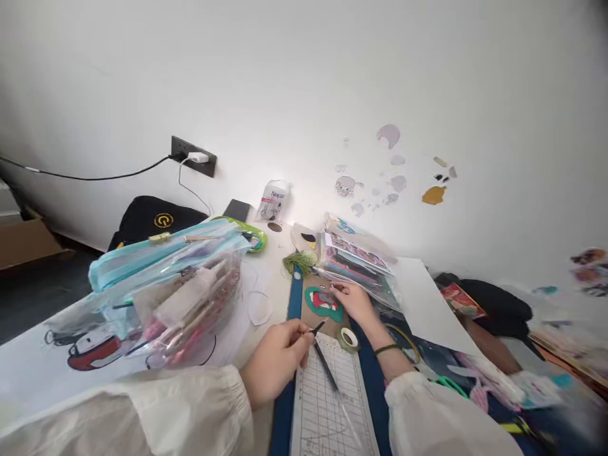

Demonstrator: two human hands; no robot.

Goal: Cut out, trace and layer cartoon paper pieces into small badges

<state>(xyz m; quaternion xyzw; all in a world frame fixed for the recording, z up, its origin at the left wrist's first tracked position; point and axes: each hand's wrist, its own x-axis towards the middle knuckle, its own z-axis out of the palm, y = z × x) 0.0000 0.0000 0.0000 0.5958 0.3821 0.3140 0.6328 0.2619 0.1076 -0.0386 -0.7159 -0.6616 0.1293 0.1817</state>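
My left hand (278, 358) is closed, thumb and fingers pinched together near the tip of a dark pen-like tool (327, 367); what the pinch holds is too small to make out. The tool lies across a gridded white board (327, 405). My right hand (354, 301) pinches something tiny and pale at the right edge of a teal, red and grey cutout (324, 303), which rests on a brown sheet. A roll of tape (349, 338) sits just below the cutout, between the hands.
Clear pouches of pens (190, 304) fill the left. Plastic-wrapped papers (356, 263) lie behind my right hand, green thread (299, 261) beside them. Green-handled scissors (451, 384) are at the right. A charger (198, 157) is plugged into the wall socket.
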